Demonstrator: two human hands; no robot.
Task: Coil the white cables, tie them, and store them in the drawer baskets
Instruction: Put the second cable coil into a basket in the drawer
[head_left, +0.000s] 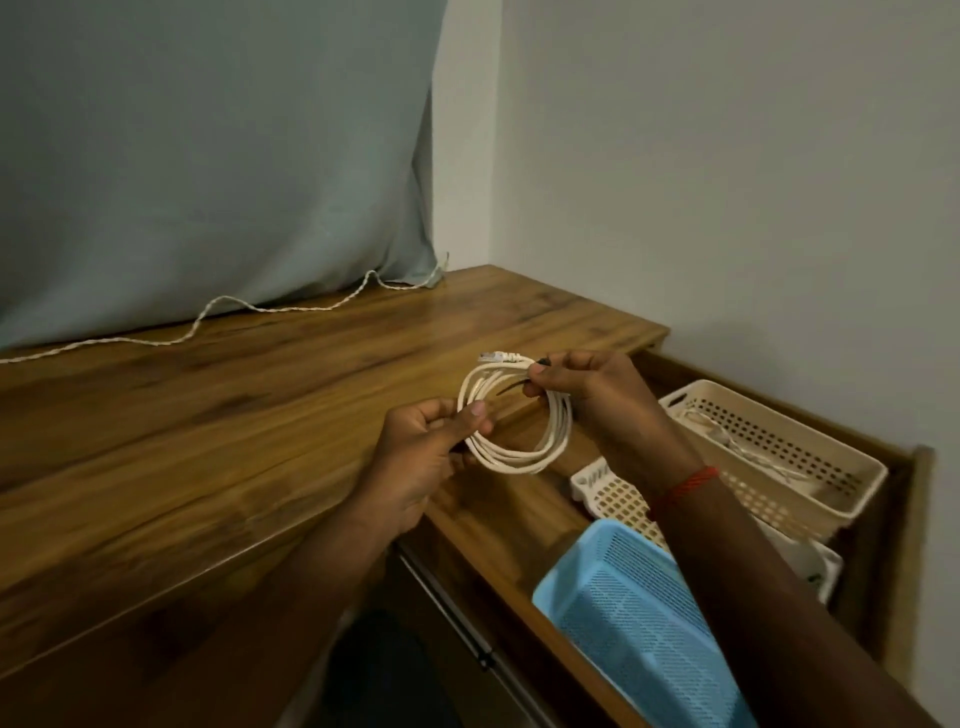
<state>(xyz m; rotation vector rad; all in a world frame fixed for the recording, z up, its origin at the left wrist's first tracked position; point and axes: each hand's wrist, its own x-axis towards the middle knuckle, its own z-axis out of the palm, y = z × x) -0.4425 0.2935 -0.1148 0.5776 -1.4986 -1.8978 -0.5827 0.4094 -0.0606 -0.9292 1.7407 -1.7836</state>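
Holding the coiled white cable (560, 426) over the worktop (234, 405) edge: our left hand (421, 457) pinches the coil's near side, our right hand (592, 395) pinches its top along with a dark tie (511, 388). Beside us, the open drawer (898, 545) holds a beige basket (810, 499), a white basket (618, 501) and a blue basket (623, 613).

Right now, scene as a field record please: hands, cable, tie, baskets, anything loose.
left hand: grips the coiled white cable at its lower left
right hand: pinches the black tie at the coil's top, near the connector
tie state: cannot tell if fastened
drawer: open; holds beige basket, white basket, blue basket
beige basket: a stored cable lies inside
loose: twisted cord on the wooden top
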